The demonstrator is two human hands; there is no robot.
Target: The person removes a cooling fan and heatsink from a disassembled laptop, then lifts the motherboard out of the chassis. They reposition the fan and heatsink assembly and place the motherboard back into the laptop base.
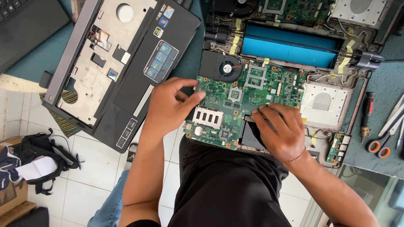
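Note:
A green laptop motherboard [248,90] lies in an opened laptop base [324,107] in front of me. My left hand [168,105] grips the board's left edge, thumb and fingertips on its corner beside the black cooling fan [225,67]. My right hand [280,130] presses down on the board's lower right part, fingers curled over a dark recess in the base. A red thread circles that wrist.
A removed palmrest cover [122,63] lies upside down at the left. A second opened laptop with a blue panel [290,48] sits behind. A screwdriver [367,115] and scissors [385,138] rest on the right. A black backpack [40,159] lies on the tiled floor.

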